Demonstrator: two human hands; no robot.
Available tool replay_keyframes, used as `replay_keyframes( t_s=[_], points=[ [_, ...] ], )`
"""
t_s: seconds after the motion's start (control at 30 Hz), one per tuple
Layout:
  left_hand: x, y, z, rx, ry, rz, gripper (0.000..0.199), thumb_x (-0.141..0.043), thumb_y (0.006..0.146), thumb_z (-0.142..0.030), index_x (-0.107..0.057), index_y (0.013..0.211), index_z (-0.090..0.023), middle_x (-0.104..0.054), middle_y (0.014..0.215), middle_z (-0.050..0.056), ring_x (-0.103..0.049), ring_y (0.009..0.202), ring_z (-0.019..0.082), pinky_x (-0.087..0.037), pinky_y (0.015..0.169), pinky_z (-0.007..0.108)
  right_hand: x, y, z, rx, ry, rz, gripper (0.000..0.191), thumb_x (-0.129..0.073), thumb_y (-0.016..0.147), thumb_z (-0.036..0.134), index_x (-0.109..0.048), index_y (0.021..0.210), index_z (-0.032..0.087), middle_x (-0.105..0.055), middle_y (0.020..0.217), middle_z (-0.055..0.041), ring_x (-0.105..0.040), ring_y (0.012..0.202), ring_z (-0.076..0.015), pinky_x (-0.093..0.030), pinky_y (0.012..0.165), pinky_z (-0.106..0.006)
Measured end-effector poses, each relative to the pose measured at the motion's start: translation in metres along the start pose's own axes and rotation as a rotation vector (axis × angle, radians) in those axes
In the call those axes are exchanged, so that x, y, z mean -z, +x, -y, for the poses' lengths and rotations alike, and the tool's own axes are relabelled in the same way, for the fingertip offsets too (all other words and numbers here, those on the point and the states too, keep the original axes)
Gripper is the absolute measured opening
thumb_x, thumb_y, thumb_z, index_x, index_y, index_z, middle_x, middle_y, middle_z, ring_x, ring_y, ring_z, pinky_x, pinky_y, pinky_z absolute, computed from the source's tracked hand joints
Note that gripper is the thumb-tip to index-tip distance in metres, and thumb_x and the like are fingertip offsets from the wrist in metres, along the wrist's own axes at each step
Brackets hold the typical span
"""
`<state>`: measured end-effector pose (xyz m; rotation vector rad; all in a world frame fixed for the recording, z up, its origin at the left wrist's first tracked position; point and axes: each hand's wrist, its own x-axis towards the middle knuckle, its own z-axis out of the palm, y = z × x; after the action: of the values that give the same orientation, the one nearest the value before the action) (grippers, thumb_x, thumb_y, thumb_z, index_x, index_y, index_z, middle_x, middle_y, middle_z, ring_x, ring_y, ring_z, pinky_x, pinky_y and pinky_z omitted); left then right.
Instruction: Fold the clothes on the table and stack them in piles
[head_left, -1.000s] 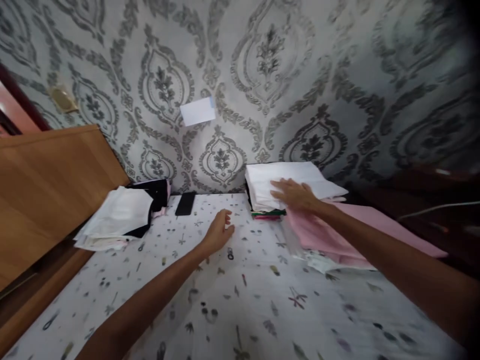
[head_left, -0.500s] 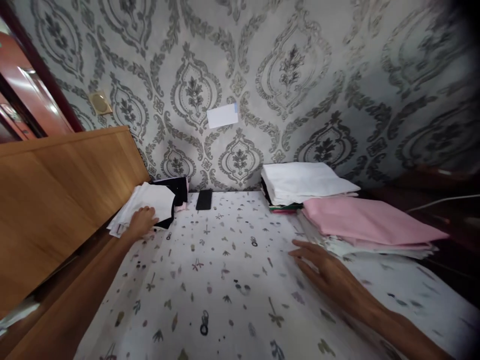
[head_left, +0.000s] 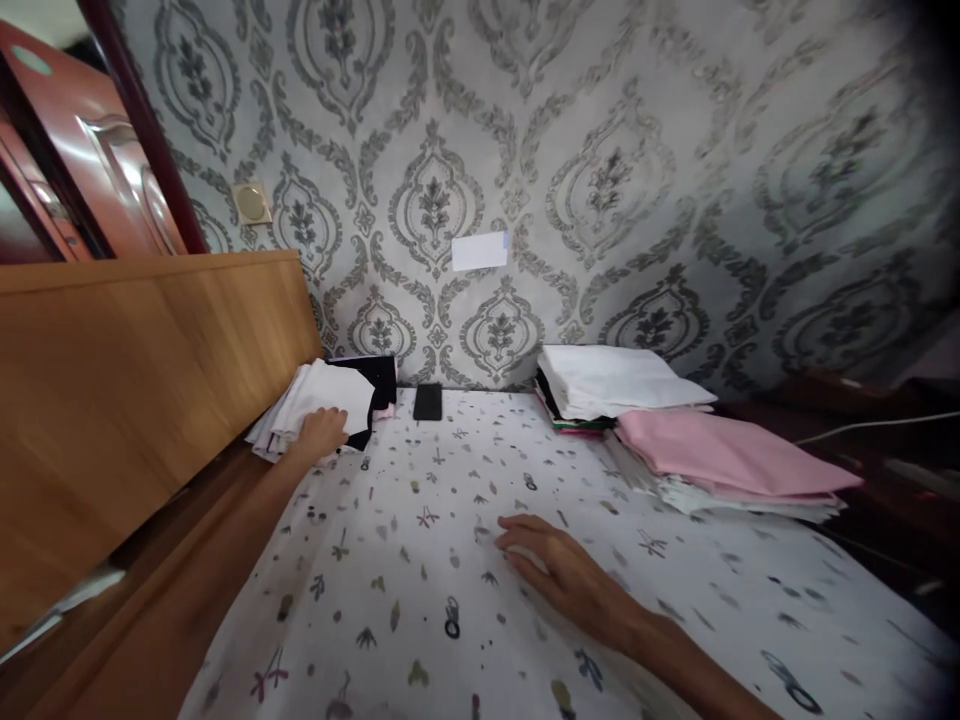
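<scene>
On sheet (head_left: 555, 465), white stack (head_left: 330, 387), left hand (head_left: 321, 436) touching

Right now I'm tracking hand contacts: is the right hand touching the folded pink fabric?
Apart. The head view shows printed white sheet between the right hand and the folded pink fabric.

A head-worn camera looks forward and down over the nearby left hand (head_left: 322, 434) and right hand (head_left: 562, 570), across the sheet (head_left: 405, 490) to the wall (head_left: 525, 150) beyond.
</scene>
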<state>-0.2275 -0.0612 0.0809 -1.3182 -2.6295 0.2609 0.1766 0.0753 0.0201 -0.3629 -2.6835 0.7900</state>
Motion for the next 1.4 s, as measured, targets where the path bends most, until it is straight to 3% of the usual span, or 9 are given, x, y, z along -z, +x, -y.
replay_keyframes(
  t_s=[0.3, 0.5, 0.7, 0.8, 0.9, 1.0, 1.17, 1.3, 1.4],
  points=[
    [-0.001, 0.001, -0.005, 0.021, -0.002, 0.026, 0.036, -0.061, 0.093, -0.037, -0.059, 0.122, -0.016, -0.061, 0.123, 0.010, -0.062, 0.107, 0.023, -0.054, 0.090, 0.046, -0.024, 0.009, 0.011, 0.090, 0.079, 0.104, 0.035, -0.042, 0.098, 0.042, -0.066, 0.118, 0.025, -0.067, 0.127, -0.0097, -0.053, 0.131, -0.0249, -0.047, 0.107, -0.045],
    [0.002, 0.000, -0.008, 0.065, -0.063, 0.016, 0.037, -0.061, 0.092, -0.038, -0.058, 0.123, -0.017, -0.061, 0.123, 0.010, -0.062, 0.106, 0.023, -0.055, 0.089, 0.045, -0.048, 0.016, 0.012, 0.172, 0.155, 0.026, 0.029, -0.042, 0.097, 0.038, -0.066, 0.111, 0.027, -0.070, 0.115, -0.0083, -0.061, 0.117, -0.0245, -0.050, 0.102, -0.044],
    [0.019, -0.005, -0.016, 0.097, -0.201, -0.080, 0.029, -0.039, 0.090, -0.002, -0.056, 0.113, -0.006, -0.064, 0.111, 0.022, -0.062, 0.108, 0.029, -0.046, 0.091, 0.043, -0.050, 0.025, 0.024, -0.037, 0.227, 0.077, 0.034, -0.037, 0.100, 0.041, -0.061, 0.119, 0.025, -0.066, 0.118, -0.0109, -0.064, 0.107, -0.0232, -0.055, 0.092, -0.042],
    [0.029, -0.022, -0.041, -0.002, -0.336, -0.072, 0.026, -0.035, 0.092, -0.007, -0.051, 0.111, -0.013, -0.066, 0.099, 0.012, -0.063, 0.095, 0.022, -0.046, 0.084, 0.034, -0.055, 0.038, 0.035, -0.150, 0.270, 0.064, 0.054, -0.045, 0.097, 0.042, -0.035, 0.149, 0.031, -0.045, 0.148, -0.0123, -0.054, 0.127, -0.0248, -0.053, 0.098, -0.042],
    [0.038, -0.054, -0.074, -0.273, -0.731, 0.009, 0.017, -0.031, 0.098, -0.024, -0.048, 0.098, -0.021, -0.059, 0.083, -0.001, -0.058, 0.080, 0.015, -0.045, 0.075, 0.026, -0.068, 0.054, 0.039, -0.107, 0.253, -0.128, 0.073, -0.051, 0.093, 0.032, -0.016, 0.156, 0.034, -0.021, 0.162, -0.0090, -0.030, 0.146, -0.0264, -0.043, 0.110, -0.047],
    [0.043, -0.086, -0.099, -0.505, -1.168, 0.198, 0.022, -0.031, 0.098, -0.037, -0.043, 0.089, -0.022, -0.046, 0.075, -0.004, -0.047, 0.070, 0.014, -0.040, 0.068, 0.026, -0.078, 0.061, 0.035, -0.016, 0.257, -0.293, 0.065, -0.051, 0.089, 0.022, -0.035, 0.151, 0.031, -0.030, 0.158, -0.0109, -0.032, 0.145, -0.0270, -0.038, 0.113, -0.047],
    [0.042, -0.106, -0.114, -0.543, -1.265, 0.373, 0.024, -0.033, 0.097, -0.041, -0.041, 0.087, -0.022, -0.037, 0.071, -0.005, -0.037, 0.067, 0.013, -0.032, 0.065, 0.027, -0.071, 0.045, 0.034, 0.044, 0.342, -0.302, 0.037, -0.047, 0.093, 0.023, -0.063, 0.126, 0.026, -0.058, 0.133, -0.0143, -0.059, 0.121, -0.0246, -0.051, 0.098, -0.036],
    [0.038, -0.110, -0.120, -0.636, -1.301, 0.407, 0.028, -0.034, 0.098, -0.046, -0.043, 0.087, -0.022, -0.040, 0.071, -0.005, -0.039, 0.065, 0.013, -0.033, 0.063, 0.026, -0.059, 0.028, 0.045, 0.002, 0.357, -0.391, 0.034, -0.045, 0.097, 0.034, -0.067, 0.121, 0.027, -0.062, 0.126, -0.0131, -0.063, 0.112, -0.0242, -0.054, 0.093, -0.036],
    [0.028, -0.115, -0.127, -0.797, -1.187, 0.258, 0.032, -0.054, 0.089, -0.052, -0.047, 0.095, -0.022, -0.054, 0.082, -0.002, -0.050, 0.073, 0.015, -0.039, 0.064, 0.026, -0.045, 0.018, 0.061, -0.013, 0.333, -0.478, 0.032, -0.053, 0.094, 0.045, -0.070, 0.115, 0.029, -0.065, 0.122, -0.0110, -0.061, 0.113, -0.0262, -0.052, 0.095, -0.039]
  ],
)
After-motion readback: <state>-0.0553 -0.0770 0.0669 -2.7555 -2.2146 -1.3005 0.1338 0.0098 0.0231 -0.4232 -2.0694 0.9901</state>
